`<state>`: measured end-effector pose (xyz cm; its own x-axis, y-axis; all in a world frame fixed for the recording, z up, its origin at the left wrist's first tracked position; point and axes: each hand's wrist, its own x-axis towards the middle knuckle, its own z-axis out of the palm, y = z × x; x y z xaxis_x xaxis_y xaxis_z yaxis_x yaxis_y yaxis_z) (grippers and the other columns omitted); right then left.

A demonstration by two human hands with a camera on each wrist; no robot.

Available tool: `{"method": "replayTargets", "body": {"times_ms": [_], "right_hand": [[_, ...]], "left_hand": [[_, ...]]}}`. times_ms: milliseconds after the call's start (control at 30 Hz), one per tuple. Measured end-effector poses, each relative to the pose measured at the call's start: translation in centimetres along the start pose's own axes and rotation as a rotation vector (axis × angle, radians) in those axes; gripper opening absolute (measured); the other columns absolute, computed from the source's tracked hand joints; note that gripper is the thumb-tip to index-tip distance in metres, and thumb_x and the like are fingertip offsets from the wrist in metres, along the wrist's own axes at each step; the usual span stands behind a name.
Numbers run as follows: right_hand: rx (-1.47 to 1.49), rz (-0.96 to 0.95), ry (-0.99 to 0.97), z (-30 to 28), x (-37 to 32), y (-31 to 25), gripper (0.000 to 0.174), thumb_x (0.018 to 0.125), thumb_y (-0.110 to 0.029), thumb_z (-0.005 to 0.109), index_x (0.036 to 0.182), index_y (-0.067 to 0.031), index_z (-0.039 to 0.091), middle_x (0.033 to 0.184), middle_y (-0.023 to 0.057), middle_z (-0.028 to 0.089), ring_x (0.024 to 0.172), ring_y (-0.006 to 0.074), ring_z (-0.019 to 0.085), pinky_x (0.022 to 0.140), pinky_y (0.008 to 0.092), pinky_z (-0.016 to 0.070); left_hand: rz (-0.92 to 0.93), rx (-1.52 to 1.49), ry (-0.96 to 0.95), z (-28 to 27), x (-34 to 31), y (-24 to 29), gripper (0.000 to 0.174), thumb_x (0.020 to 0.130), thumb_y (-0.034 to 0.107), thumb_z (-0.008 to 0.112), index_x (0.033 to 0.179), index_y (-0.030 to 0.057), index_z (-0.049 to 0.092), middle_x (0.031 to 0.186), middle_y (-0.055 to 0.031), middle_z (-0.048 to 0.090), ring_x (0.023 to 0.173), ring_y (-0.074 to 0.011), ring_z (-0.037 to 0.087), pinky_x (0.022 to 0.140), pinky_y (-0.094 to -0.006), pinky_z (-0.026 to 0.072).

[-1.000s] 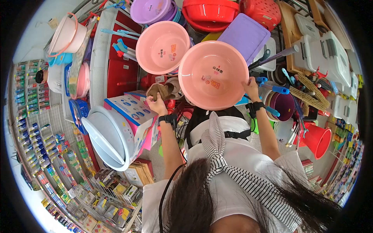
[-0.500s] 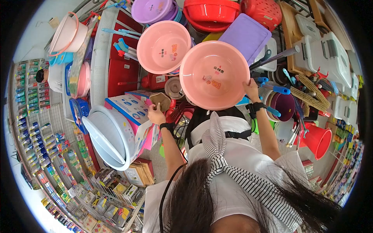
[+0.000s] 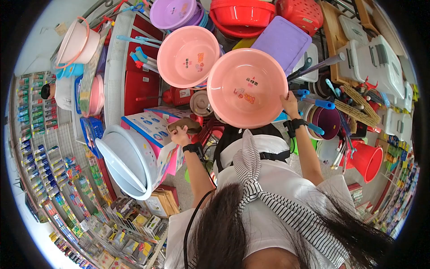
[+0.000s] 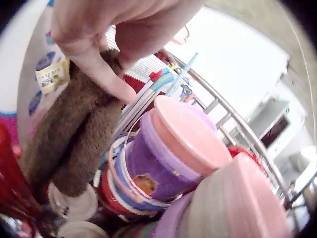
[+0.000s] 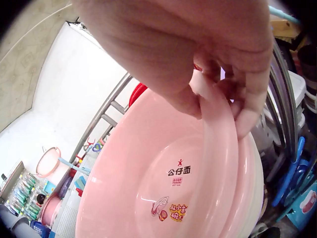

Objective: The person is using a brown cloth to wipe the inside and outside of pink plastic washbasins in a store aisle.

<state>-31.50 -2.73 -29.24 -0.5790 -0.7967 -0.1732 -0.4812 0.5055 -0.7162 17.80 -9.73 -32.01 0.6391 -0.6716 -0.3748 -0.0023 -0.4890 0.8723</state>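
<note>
The left hand (image 3: 181, 136) pinches a brown fuzzy cloth (image 3: 188, 125) beside a white and blue patterned box (image 3: 152, 127). In the left wrist view the cloth (image 4: 74, 129) hangs in folds below the fingers of the left hand (image 4: 109, 49). At the right, the right hand (image 3: 290, 104) grips the rim of a round pink basin (image 3: 247, 87) with printed characters. The right wrist view shows the thumb and fingers of the right hand (image 5: 208, 64) curled round the rim of that basin (image 5: 148, 148).
A second pink basin (image 3: 188, 56) stands to the left of the held one. Behind are purple basins (image 3: 174, 12), red basins (image 3: 242, 15) and a purple lid (image 3: 282, 38). Pale blue tubs (image 3: 148, 166) are at left, mops (image 3: 354, 107) and a red bucket (image 3: 363, 162) at right.
The brown cloth, bunched and then spread upward, now lies lower and extends to the right of the left hand, which still pinches it. The right hand keeps its hold on the basin rim.
</note>
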Motion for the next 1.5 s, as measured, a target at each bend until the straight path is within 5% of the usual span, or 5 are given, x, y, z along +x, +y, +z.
{"method": "replayTargets", "body": {"times_ms": [433, 633, 833, 1000, 1500], "right_hand": [[-0.022, 0.005, 0.015, 0.4, 0.1, 0.5, 0.033, 0.084, -0.026, 0.068, 0.083, 0.0009, 0.049, 0.068, 0.0138, 0.051, 0.062, 0.0219, 0.050, 0.059, 0.0378, 0.0435], [-0.031, -0.016, 0.036, 0.1, 0.1, 0.0, 0.034, 0.081, -0.027, 0.069, 0.083, 0.0013, 0.050, 0.069, 0.0152, 0.053, 0.063, 0.0265, 0.053, 0.061, 0.0400, 0.0440], [-0.099, 0.073, -0.031, -1.3, 0.3, -1.4, 0.038, 0.077, -0.033, 0.069, 0.077, 0.0027, 0.056, 0.072, 0.0215, 0.060, 0.067, 0.0361, 0.061, 0.063, 0.0431, 0.0473], [-0.051, 0.027, -0.088, -2.4, 0.2, -2.5, 0.032, 0.081, -0.025, 0.069, 0.079, 0.0041, 0.057, 0.072, 0.0181, 0.061, 0.063, 0.0280, 0.058, 0.061, 0.0379, 0.0470], [-0.026, -0.241, -0.040, -6.5, -1.4, -11.2, 0.023, 0.085, -0.011, 0.064, 0.094, 0.0045, 0.049, 0.069, 0.0243, 0.055, 0.059, 0.0373, 0.056, 0.057, 0.0416, 0.0452]], "left_hand": [[-0.236, -0.411, -0.058, 0.1, 2.4, -3.5, 0.032, 0.092, -0.005, 0.046, 0.123, -0.0022, 0.042, 0.114, -0.0228, 0.055, 0.077, -0.0373, 0.067, 0.073, -0.0380, 0.0631], [-0.430, -0.547, -0.121, 2.3, -1.8, 0.6, 0.054, 0.094, 0.021, 0.061, 0.138, 0.0023, 0.037, 0.139, -0.0197, 0.039, 0.121, -0.0403, 0.051, 0.097, -0.0497, 0.0513], [-0.381, -0.274, -0.576, 6.3, -6.2, 2.7, 0.113, 0.087, 0.035, 0.072, 0.150, 0.0079, -0.018, 0.148, -0.0098, 0.030, 0.127, -0.0322, 0.045, 0.101, -0.0486, 0.0454], [-0.240, -0.170, -0.688, 9.5, -7.1, 3.0, 0.098, 0.089, 0.017, 0.071, 0.151, -0.0031, -0.003, 0.113, -0.0128, 0.049, 0.096, -0.0210, 0.063, 0.083, -0.0337, 0.0557], [0.239, 0.026, -0.631, 8.6, -7.9, 6.2, 0.093, 0.077, 0.002, 0.078, 0.149, -0.0046, 0.020, 0.125, -0.0052, 0.029, 0.103, -0.0205, 0.060, 0.088, -0.0298, 0.0561]]}}
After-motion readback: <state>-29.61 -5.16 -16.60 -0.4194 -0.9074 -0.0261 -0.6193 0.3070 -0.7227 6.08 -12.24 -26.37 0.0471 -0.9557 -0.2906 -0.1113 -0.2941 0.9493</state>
